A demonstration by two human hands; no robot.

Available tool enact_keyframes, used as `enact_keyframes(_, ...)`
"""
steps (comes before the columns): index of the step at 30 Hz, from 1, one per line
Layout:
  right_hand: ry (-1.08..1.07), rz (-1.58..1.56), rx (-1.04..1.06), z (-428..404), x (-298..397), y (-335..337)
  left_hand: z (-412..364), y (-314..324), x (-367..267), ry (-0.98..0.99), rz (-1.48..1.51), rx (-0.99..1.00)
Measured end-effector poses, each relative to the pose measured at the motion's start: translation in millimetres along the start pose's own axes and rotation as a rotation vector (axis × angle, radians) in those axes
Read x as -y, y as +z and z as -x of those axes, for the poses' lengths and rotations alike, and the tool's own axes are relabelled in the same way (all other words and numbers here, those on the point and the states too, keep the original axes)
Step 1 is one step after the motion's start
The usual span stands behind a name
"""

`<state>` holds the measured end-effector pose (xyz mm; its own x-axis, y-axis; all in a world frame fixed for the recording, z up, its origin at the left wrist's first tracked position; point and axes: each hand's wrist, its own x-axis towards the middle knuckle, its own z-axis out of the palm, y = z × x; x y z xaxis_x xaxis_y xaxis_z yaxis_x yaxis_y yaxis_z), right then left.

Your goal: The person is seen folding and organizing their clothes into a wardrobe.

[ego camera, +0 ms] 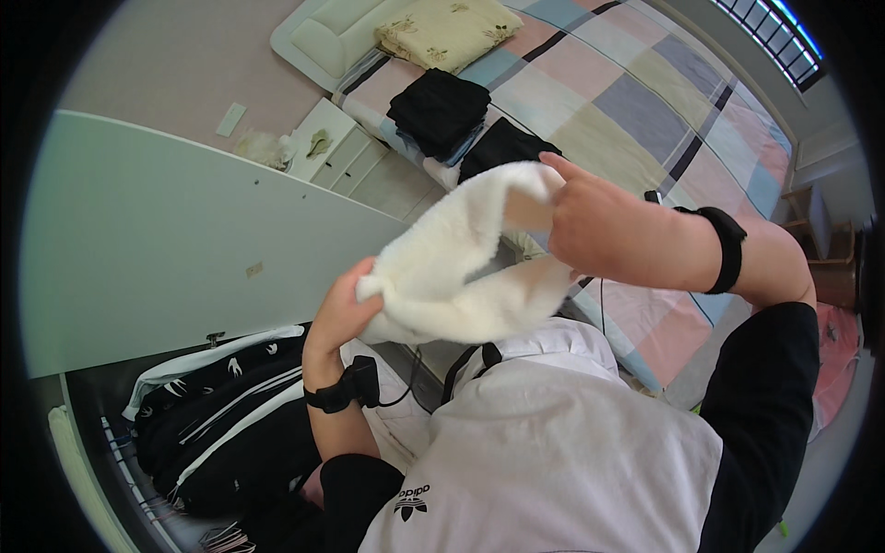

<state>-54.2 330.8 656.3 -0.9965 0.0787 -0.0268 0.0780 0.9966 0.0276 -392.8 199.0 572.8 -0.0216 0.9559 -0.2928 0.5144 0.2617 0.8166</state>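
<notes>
A fluffy white fabric piece [442, 242], looped with a gap in its middle, is stretched between my two hands. At its lower left end, my left hand [349, 301] grips a bunched bit between thumb and fingers. My right hand [588, 221] grips the opposite end at the upper right, slightly blurred, with some fingertips hidden by the hand. Beyond the fabric, a stack of folded dark clothes [441, 110] lies on the bed's edge, beside another folded black garment [505, 146].
The bed with a checkered cover [622, 90] bears a folded cream quilt or pillow [449, 31]. A white nightstand [332, 145] stands beside it. At left is a pale wardrobe door [173, 242]; below it hang dark clothes [228, 415] near a rail [131, 473] with hangers [228, 538].
</notes>
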Motion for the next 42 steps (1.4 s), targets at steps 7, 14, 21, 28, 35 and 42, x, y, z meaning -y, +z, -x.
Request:
enact_keyframes(7, 0.164, -0.421, 0.226, -15, -31, 28, 4, 7, 11, -0.055, -0.089, -0.203)
enact_keyframes(14, 0.426, -0.197, 0.106, -18, -66, 57, -2, 3, 19, -0.144, 0.462, -0.026)
enact_keyframes(21, 0.46, -0.771, -0.568, -12, -104, 116, 13, 32, 49, 0.035, 1.213, -0.059)
enact_keyframes(28, 1.031, -2.319, -0.464, -56, -19, 207, 1, 73, 45, 0.074, 1.67, 0.101)
enact_keyframes(35, 0.445, -2.956, -0.155, -92, 67, 168, -5, 84, 40, 0.092, 1.491, -0.206)
enact_keyframes(42, 0.551, -2.502, -0.645, -98, 56, 158, -9, 95, 27, 0.048, 1.364, -0.265)
